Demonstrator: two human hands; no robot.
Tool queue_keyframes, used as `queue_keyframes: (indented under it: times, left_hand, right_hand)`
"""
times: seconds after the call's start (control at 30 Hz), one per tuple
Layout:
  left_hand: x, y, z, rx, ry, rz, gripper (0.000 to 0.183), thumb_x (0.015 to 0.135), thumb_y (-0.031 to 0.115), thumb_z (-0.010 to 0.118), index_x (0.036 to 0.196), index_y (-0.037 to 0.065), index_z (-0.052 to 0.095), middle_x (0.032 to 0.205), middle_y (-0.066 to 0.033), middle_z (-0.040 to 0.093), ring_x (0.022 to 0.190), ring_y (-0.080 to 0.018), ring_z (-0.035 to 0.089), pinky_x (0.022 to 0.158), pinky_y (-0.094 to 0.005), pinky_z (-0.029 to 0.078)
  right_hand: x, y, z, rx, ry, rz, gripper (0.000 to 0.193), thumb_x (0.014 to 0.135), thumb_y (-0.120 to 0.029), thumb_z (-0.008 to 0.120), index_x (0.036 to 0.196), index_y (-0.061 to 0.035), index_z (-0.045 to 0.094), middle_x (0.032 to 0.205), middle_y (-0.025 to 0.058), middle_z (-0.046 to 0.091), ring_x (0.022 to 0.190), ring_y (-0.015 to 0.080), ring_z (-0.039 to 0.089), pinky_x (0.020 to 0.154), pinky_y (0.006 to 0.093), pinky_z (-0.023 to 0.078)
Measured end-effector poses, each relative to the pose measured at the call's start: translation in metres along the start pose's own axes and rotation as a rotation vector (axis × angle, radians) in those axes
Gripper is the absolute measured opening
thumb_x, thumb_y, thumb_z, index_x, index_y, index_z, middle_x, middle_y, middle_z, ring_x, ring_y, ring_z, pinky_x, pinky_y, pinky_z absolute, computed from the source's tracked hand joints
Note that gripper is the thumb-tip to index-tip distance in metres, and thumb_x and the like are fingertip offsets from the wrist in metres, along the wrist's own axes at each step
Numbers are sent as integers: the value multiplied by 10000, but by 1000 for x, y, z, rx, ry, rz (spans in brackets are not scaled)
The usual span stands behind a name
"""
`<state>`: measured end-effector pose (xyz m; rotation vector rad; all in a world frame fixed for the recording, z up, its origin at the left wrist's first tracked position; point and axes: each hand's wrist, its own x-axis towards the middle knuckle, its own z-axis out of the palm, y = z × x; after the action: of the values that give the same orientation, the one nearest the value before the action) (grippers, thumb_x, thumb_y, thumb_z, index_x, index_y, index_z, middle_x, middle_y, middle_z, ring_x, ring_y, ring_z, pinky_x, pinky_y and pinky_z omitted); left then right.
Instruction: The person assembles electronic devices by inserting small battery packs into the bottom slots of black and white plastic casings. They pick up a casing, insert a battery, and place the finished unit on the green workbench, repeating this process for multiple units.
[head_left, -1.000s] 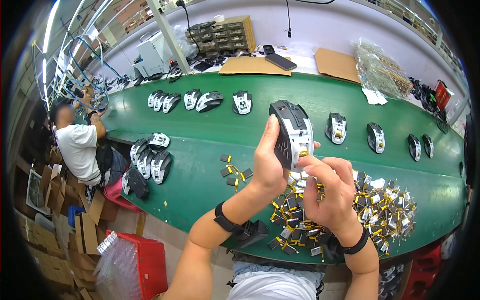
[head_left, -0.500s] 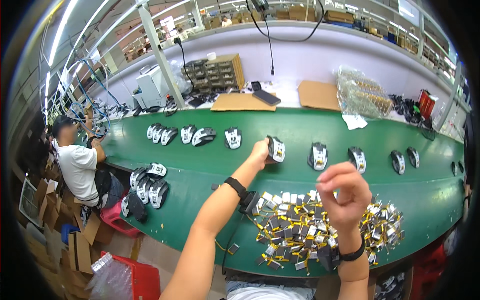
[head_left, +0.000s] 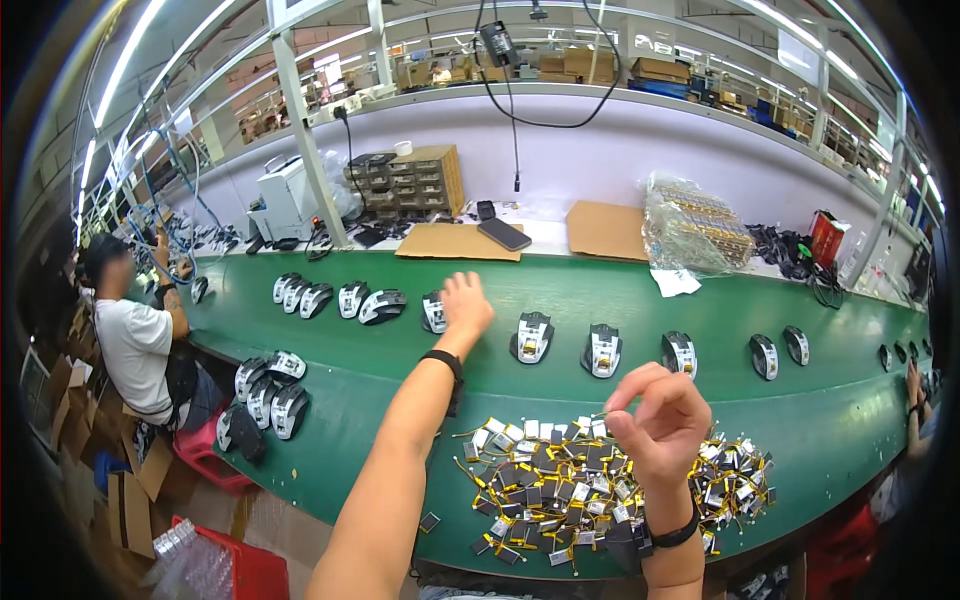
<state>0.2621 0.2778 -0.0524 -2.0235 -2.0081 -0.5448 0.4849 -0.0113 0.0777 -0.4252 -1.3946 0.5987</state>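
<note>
My left hand (head_left: 465, 303) reaches over the green work surface with its fingers apart. It is beside a partly covered computer mouse (head_left: 433, 313), a white and black open shell; whether it touches it I cannot tell. Just right of that hand stands another open mouse (head_left: 532, 338) with a yellow piece inside. My right hand (head_left: 662, 420) is raised above a pile of small batteries (head_left: 570, 490), silver and dark packs with yellow tape and thin wires. Its thumb and forefinger are pinched together; what lies between them is too small to make out.
More open mice (head_left: 603, 350) stand along the green conveyor (head_left: 640, 300); a cluster (head_left: 262, 400) lies at left. Behind are cardboard sheets (head_left: 460, 241), a phone (head_left: 504, 234), a drawer cabinet (head_left: 410, 180) and bubble-wrapped trays (head_left: 695, 225). A person (head_left: 140, 335) sits at left; another's hand (head_left: 914, 385) shows at right.
My left hand has let go of one mouse and moved left to the neighbouring one. My right hand stays pinched above the batteries. The whole view has shifted slightly.
</note>
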Motion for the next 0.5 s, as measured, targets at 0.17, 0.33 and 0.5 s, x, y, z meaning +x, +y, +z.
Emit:
queue_keyframes:
  times: [0.17, 0.33, 0.5]
  left_hand:
    - [3, -42, 28, 25, -213, -294, 890, 798, 527, 687, 1469, 100, 287, 1440, -235, 360, 1330, -432, 350, 1062, -545, 339]
    - [9, -78, 36, -137, -307, -109, 776, 752, 406, 754, 1363, 101, 384, 1307, -196, 465, 1175, -400, 529, 972, -497, 458]
    - [-3, -61, 18, -237, -386, -174, 951, 581, 431, 839, 1273, -84, 439, 1259, -266, 550, 1121, -397, 576, 948, -418, 495]
  right_hand:
    - [11, -2, -37, -570, -137, 120, 133, 725, -8, 750, 763, -43, 627, 773, 51, 688, 725, 185, 649, 701, 298, 494]
    - [-15, -1, -71, -732, -180, 293, 38, 780, -9, 601, 759, -40, 591, 831, 84, 684, 748, 250, 643, 703, 351, 493]
    - [-49, 25, -124, -980, -559, 447, 80, 753, -40, 599, 800, -52, 663, 839, 102, 688, 765, 295, 653, 719, 380, 515]
